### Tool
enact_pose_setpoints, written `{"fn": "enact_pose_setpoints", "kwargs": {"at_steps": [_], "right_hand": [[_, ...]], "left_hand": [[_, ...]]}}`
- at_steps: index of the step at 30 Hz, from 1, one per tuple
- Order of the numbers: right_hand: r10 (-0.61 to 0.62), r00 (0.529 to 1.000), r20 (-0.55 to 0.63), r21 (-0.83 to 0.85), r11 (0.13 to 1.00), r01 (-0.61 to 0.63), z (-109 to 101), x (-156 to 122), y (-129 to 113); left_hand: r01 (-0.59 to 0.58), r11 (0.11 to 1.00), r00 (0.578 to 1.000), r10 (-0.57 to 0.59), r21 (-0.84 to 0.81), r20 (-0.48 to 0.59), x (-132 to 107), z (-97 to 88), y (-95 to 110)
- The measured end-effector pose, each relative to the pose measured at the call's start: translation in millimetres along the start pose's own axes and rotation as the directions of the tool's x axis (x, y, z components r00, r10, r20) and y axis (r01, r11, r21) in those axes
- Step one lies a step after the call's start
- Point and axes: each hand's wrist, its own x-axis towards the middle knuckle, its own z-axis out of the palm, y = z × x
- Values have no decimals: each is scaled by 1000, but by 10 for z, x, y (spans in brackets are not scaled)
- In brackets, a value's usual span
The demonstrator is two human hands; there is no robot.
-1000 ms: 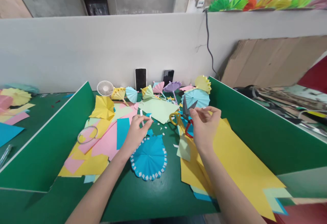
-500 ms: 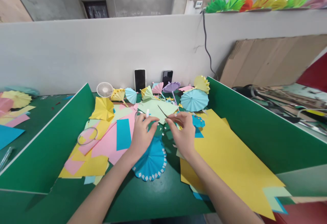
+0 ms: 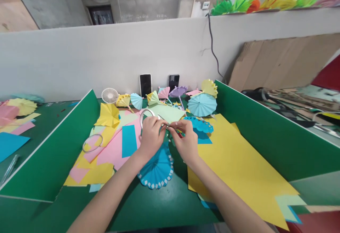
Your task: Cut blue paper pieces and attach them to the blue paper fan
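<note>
My left hand (image 3: 152,135) is closed in a pinch, its fingertips meeting those of my right hand (image 3: 185,139). Between the right fingers is a thin, dark, pointed tool (image 3: 162,118), its tip aimed up and left; its exact kind is unclear. Whatever the left fingertips pinch is hidden. A white tape roll (image 3: 141,118) stands just behind the left hand. Below both hands lies a pleated blue paper fan (image 3: 156,169), its scalloped rim dotted with small white squares. A pale green sheet (image 3: 170,113) is beyond the fingertips.
Yellow sheets (image 3: 233,162) cover the right side, with a scalloped blue paper piece (image 3: 199,125) near them. Pink paper (image 3: 113,153) and a clear ring (image 3: 92,143) lie left. Small paper umbrellas (image 3: 178,92) and two phones (image 3: 145,85) line the back. Green dividers (image 3: 255,130) flank the table.
My hands have come together, the fingertips now touching around the tool. The tool's tip has shifted left and lower. The tape roll behind my left hand shows more fully.
</note>
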Motion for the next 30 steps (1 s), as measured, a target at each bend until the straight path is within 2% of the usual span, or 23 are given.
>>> {"fn": "enact_pose_setpoints", "kwargs": {"at_steps": [7,12,16,19,22,25,27,30], "right_hand": [[31,999,-10,45,999,-31,-11,27,-8],[49,998,-28,69,997,-47,-32,46,-23],[45,998,45,13,999,-46,-27,44,-36],[34,990,134,-35,999,-29,-17,55,-50],[30,977,211,-9,1000,-29,-24,87,-47],[83,978,192,9,996,-86,-68,134,-5],[134,971,199,-38,991,-129,-115,166,36],[159,932,326,-86,987,-138,-192,203,84]], "left_hand": [[1,1000,1000,-1,19,14,35,20,8],[47,999,999,-47,-14,1,1,-10,3],[52,990,995,-41,-128,89,-11,-125,-6],[95,984,988,-75,-152,136,15,-200,-31],[146,978,983,-127,-149,130,42,-224,-84],[219,960,972,-200,-174,124,50,-219,-163],[275,940,959,-253,-204,128,44,-218,-223],[352,907,934,-324,-231,151,25,-229,-303]]}}
